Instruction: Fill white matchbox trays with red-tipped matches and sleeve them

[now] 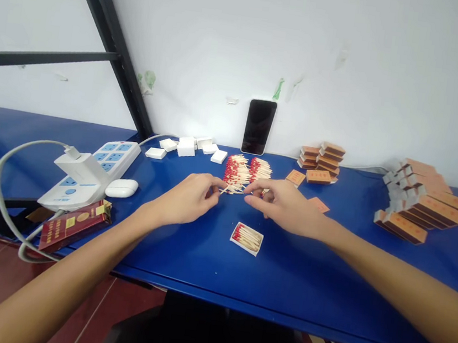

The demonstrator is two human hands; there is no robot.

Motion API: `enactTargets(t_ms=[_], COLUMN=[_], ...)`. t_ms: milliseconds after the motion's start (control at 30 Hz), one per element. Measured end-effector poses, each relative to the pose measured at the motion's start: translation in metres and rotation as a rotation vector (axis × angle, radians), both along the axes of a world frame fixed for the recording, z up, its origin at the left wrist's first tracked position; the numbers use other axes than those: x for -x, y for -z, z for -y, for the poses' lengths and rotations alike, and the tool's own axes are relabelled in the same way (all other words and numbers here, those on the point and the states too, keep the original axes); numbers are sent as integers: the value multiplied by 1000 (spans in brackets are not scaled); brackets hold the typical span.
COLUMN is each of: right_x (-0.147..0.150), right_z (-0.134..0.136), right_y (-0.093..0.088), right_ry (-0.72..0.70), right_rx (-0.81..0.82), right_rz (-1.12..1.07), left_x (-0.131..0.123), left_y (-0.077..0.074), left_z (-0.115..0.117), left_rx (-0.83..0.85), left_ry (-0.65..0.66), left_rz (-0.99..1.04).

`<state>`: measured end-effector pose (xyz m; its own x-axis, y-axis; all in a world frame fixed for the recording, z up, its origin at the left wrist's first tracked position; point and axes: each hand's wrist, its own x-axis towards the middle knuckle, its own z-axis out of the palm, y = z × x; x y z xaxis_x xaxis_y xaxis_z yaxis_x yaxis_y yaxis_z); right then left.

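Head view, clock centred on the match tray [243,248], which lies on the blue bench [184,260] with matches in it. Match heap [235,169] at 12, two bunches. Phone [259,128] just behind it, leaning on the wall [212,36], blocks the far side. Left hand [190,197] at 10, loose match [224,190] at its fingertips; can't tell if pinched. Right hand [285,203] at 1, thumb and forefinger slightly apart by the heap's near edge. White boxes [186,147] between 10 and 11. Small matchbox stack [328,164] between 1 and 2, bigger stack [437,211] between 2 and 3. Earbud case [122,188] and power strip [129,153] with charger [81,167] between 9 and 10; red box [74,225] at 9. Black frame [101,11] between 10 and 11. Red-tiled floor [124,309] below.
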<state>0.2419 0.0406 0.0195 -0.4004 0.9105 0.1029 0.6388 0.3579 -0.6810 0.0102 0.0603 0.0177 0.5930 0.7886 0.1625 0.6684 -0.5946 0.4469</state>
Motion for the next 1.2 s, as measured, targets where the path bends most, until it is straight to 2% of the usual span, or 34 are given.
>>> enactTargets(t_ms=[100, 200, 267, 367, 467, 600, 667, 800, 1000, 1100, 1200], right_x=[8, 11, 8, 1, -3, -3, -3, -6, -5, -1, 0], right_z=[3, 2, 5, 16, 30, 35, 29, 2, -39, -42, -31], right_y=[3, 6, 5, -2, -8, -4, -3, -1, 20, 23, 18], right_ry=[-9, 22, 46, 59, -8, -126, -114, 4, 3, 26, 28], right_rx=[97, -3, -86, -84, -9, -96, -139, -235, -260, -251, -247], right_rz=[-248, -448, -460, -266, 12, 221, 231, 245, 531, 600, 622], left_x=[-13, -25, -27, -20, -10, -7, -10, -14, -9, -3, 3], left_y=[-2, -3, -2, 4, 18, 34, 37, 38, 38, 38, 36], left_z=[7, 9, 5, -8, -26, -37, -36, -31, -30, -30, -31], left_rx=[77, 132, 116, -19, -184, -231, -240, -272, -302, -305, -307], left_ry=[37, 53, 30, -6, 9, 41, 44, 51, 61, 80, 93], left_rz=[164, 260, 263, 175, 6, -106, -126, -174, -211, -223, -224])
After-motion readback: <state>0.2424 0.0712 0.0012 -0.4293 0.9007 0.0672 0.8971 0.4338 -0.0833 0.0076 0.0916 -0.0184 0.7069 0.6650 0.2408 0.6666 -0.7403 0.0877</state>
